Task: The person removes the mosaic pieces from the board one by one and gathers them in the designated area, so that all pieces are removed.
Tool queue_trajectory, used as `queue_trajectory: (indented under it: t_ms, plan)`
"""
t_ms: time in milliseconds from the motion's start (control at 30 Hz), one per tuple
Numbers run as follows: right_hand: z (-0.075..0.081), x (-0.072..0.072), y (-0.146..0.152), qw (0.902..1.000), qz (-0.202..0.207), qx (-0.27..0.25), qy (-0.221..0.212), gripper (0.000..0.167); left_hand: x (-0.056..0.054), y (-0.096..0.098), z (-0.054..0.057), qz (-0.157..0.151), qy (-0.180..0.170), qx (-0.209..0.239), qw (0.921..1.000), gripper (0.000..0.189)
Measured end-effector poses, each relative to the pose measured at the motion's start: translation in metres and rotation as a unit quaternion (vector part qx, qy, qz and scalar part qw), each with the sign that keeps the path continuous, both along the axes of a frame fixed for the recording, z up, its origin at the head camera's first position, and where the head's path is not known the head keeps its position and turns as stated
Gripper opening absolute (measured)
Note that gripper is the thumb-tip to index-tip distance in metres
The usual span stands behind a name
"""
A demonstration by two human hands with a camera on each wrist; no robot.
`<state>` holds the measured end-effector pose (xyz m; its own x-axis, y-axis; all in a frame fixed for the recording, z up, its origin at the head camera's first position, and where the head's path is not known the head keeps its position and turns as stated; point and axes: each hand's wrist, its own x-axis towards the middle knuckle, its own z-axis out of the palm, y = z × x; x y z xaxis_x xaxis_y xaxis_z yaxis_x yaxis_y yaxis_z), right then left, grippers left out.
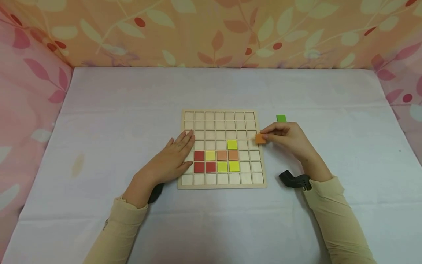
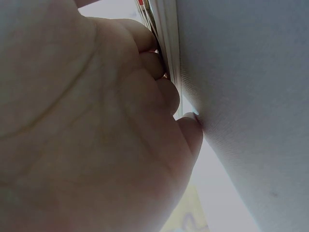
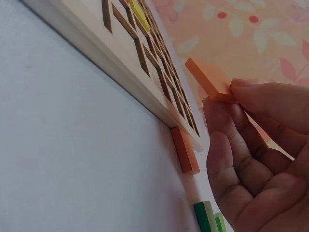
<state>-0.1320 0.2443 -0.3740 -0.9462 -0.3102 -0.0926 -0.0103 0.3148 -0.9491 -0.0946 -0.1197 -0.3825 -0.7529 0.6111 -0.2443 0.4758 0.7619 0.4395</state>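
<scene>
A pale wooden grid board [image 1: 222, 186] lies flat on the table. My left hand [image 1: 169, 157] rests on its left edge with fingers extended; in the left wrist view the palm [image 2: 96, 125] fills much of the frame. My right hand [image 1: 287, 139] pinches an orange square tile [image 3: 210, 82] between thumb and fingertips, held over the board's right edge. Red tiles [image 1: 199, 167], yellow tiles [image 1: 232, 145] and two orange tiles [image 1: 233, 155] sit in cells around the board's lower middle. In the right wrist view, another orange tile [image 3: 185, 151] lies against the board's side.
A green tile [image 1: 281, 118] lies right of the board, just beyond my right hand. The right wrist view shows a dark green tile [image 3: 204, 215] beside a lighter one. White cloth [image 1: 132, 95] covers the table, with patterned fabric [image 1: 211, 33] behind and at both sides.
</scene>
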Motion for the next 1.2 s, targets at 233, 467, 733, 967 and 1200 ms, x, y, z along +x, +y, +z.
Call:
queue_trajectory:
  t_ms: [233, 467, 733, 967, 1200]
  plan:
    - [-0.001, -0.001, 0.004, 1.0000, -0.004, 0.009, 0.002, 0.021, 0.002, -0.001, 0.001, 0.002, 0.000, 0.006, 1.0000, 0.071]
    - [0.001, 0.002, 0.009, 0.9995, -0.025, 0.017, -0.007, 0.021, 0.006, 0.001, -0.003, 0.004, -0.009, 0.016, 0.9998, 0.072]
    - [0.001, 0.002, 0.022, 0.9987, -0.048, 0.016, 0.008, 0.016, 0.008, 0.004, -0.003, 0.000, -0.002, 0.017, 0.9999, 0.072]
    - [0.002, -0.001, 0.028, 0.9975, -0.068, -0.002, 0.019, 0.015, 0.007, 0.001, -0.001, 0.006, -0.010, 0.011, 0.9999, 0.072]
    - [0.002, -0.006, 0.038, 0.9942, -0.104, -0.006, 0.025, 0.013, 0.001, -0.001, 0.003, 0.000, -0.003, 0.011, 0.9999, 0.070]
